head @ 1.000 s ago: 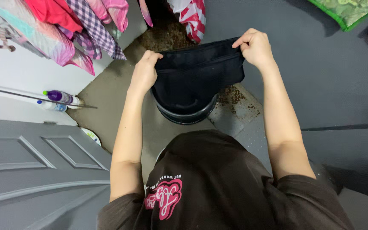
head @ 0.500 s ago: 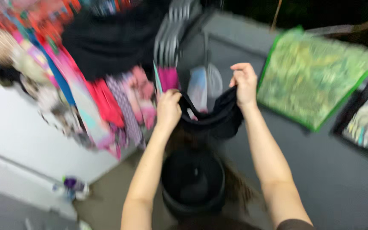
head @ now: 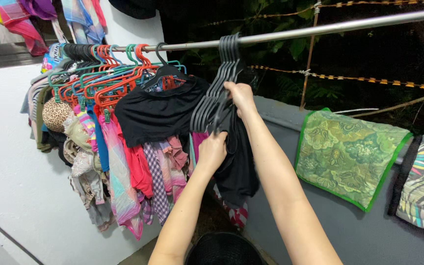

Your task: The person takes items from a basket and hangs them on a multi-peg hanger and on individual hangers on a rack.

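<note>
At about twelve o'clock from my chest, under the metal rail (head: 320, 29), I am holding a black garment (head: 239, 167) up against a bunch of dark grey hangers (head: 217, 93); the cloth is looking plain, dark and limp, and it is hanging down in a long fold between my forearms, its lower end reaching toward six o'clock; my right hand (head: 241, 98) is closing around the hangers and the top of the garment, fingers curled tight; my left hand (head: 213, 149) is pinching the garment's edge just below, at about seven o'clock from the right one, knuckles bunched together; I cannot tell how much of the cloth is already lying over a hanger, since my hands are covering that spot.

At nine o'clock from my hands a black top (head: 155, 115) is hanging touching the grey hangers, and beyond it a crowd of red, green and blue hangers (head: 99, 73) is carrying pink, checked and patterned clothes (head: 138, 181) pressed close together, crowding the rail on that side; at three o'clock a green patterned cloth (head: 344, 157) is draping over the grey wall (head: 315, 230), with a dark leaf-printed cloth (head: 423, 191) beside it; at six o'clock, down between my arms, a black bucket (head: 224, 250) is sitting on the floor.
</note>
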